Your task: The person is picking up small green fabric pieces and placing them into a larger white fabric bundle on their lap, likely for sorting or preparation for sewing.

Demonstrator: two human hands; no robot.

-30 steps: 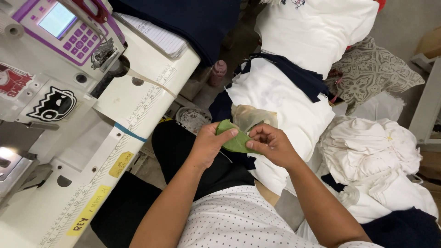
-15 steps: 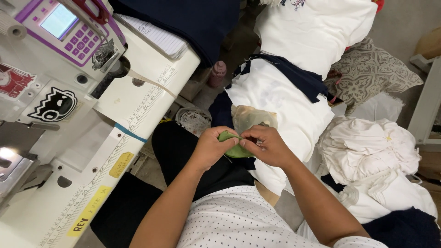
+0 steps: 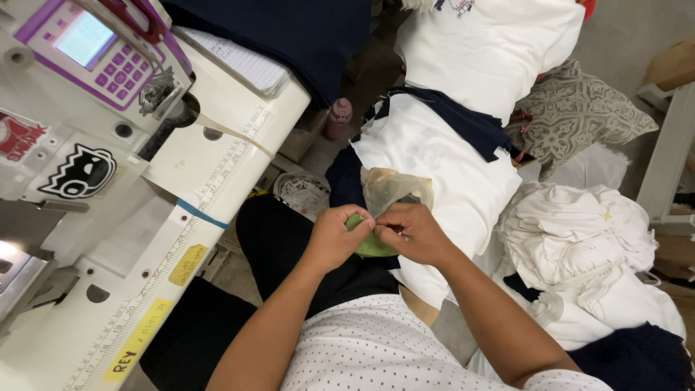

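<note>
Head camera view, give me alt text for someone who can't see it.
Seen from above, a seated person's left hand and right hand together pinch a small green fabric piece over their lap. A white sewing machine table stands at the left, piled white garments at the right.

— What is hiding near the green piece [image 3: 371, 246]?
— Both hands are covering most of it; the clear bag [image 3: 391, 190] behind it is blurring whatever it holds.
— And further off?
— The picture's edge is cutting the sewing machine [image 3: 87, 166] off.
</note>
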